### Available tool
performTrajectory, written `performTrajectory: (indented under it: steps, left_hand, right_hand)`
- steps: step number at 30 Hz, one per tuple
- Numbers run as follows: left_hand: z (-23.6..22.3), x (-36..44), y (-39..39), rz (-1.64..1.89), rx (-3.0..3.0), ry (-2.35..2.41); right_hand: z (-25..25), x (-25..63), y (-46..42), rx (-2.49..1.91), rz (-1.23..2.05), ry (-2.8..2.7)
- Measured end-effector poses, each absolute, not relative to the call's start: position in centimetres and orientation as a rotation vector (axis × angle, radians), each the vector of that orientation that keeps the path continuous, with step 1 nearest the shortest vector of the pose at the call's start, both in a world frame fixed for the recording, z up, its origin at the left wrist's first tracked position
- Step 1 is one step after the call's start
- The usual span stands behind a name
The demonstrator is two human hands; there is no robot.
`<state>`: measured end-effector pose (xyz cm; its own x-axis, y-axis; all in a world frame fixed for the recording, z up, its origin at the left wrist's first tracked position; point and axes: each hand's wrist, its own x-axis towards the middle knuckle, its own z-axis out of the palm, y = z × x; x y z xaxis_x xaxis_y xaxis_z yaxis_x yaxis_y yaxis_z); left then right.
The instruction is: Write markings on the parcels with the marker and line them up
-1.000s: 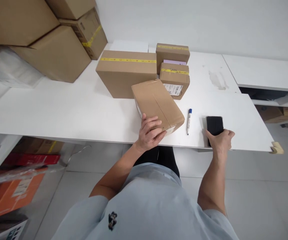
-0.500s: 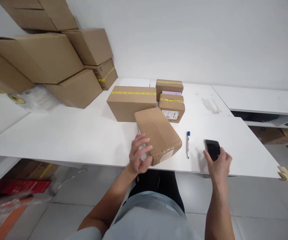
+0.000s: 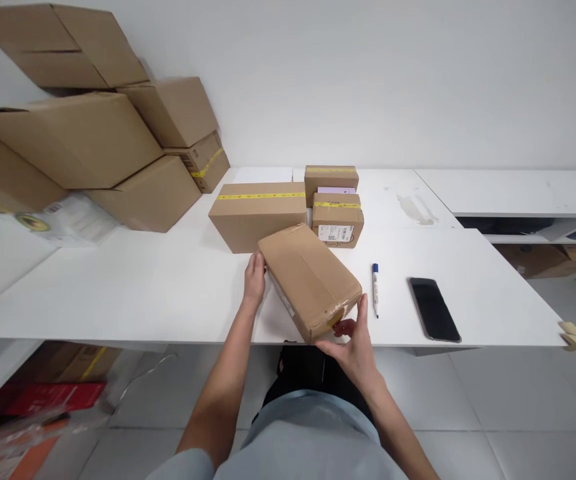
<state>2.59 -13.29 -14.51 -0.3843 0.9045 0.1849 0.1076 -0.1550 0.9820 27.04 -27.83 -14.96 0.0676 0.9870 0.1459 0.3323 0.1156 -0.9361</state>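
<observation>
A small brown cardboard box (image 3: 309, 277), taped along its top, lies at an angle near the front edge of the white table (image 3: 133, 287). My left hand (image 3: 255, 277) rests flat against the box's far left end. My right hand (image 3: 352, 339) cups the near right corner, fingers spread along its end face. Both hands press the box between them. A blue-capped marker (image 3: 375, 289) lies just right of the box, and a black phone (image 3: 434, 309) lies face up further right, untouched.
Behind the box stand a wider box with yellow tape (image 3: 259, 213) and two small stacked boxes (image 3: 337, 217). Large cardboard boxes (image 3: 93, 140) pile up at the back left. A lower white shelf (image 3: 518, 190) runs to the right. Red and orange packages (image 3: 38, 400) sit under the table.
My right hand left the phone and moved left onto the box's near corner. My left hand shifted from the box's near edge to its far left end. The view tilted up.
</observation>
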Motion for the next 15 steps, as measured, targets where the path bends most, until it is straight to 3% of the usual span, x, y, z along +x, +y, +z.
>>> performTrajectory:
  steps: [5, 12, 15]
  left_hand:
    - [-15.0, 1.7, -17.6, 1.6, 1.136, 1.547]
    - [-14.7, 2.1, -19.1, 1.536, 1.159, 1.531]
    - [-14.5, 2.1, -19.1, 1.542, 1.151, 1.518]
  right_hand:
    - [-14.5, 28.6, -27.5, -1.405, 0.702, -1.608]
    - [-12.2, 31.7, -23.3, -1.324, 1.108, -1.512]
    - [-12.0, 32.4, -22.4, -1.3, 1.136, -1.563]
